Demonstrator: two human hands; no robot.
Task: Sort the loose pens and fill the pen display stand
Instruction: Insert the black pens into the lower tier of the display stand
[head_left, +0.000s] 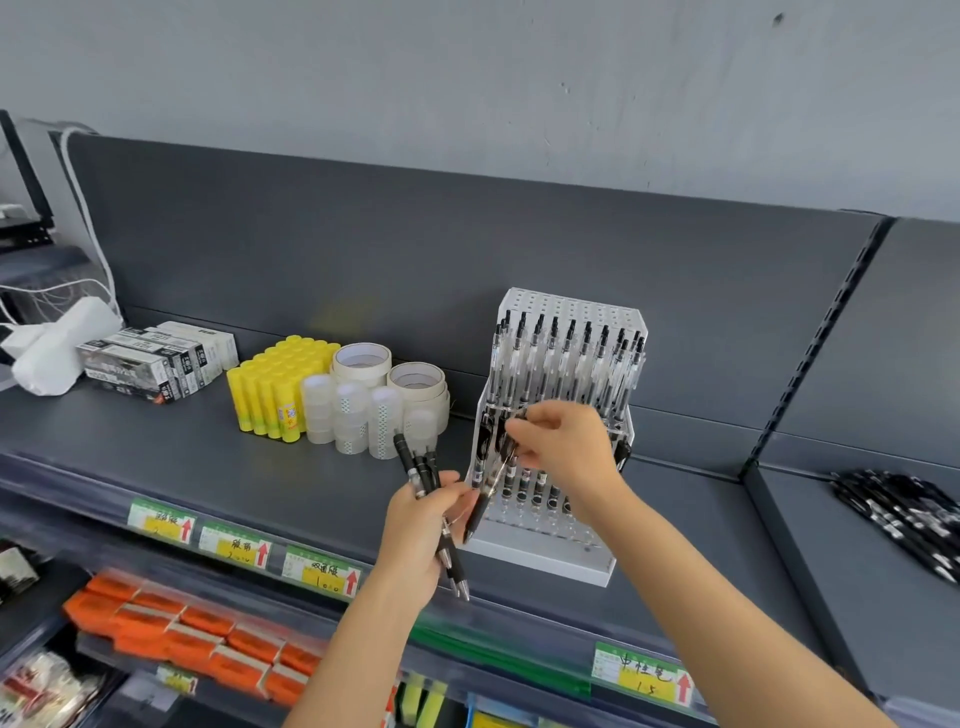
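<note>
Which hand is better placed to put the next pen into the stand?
The right hand, I think: it is already at the front of the pen display stand. The left hand grips a bundle of black pens beside it.

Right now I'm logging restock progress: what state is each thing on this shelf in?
Pen display stand: upright, upper row filled, lower row partly filled.
Left hand: closed around a bundle of black pens.
Right hand: fingers pinching one pen at the lower row.
Loose pens: heaped on the next shelf section.
Glue sticks: standing, capped.
Tape rolls: stacked.
</note>
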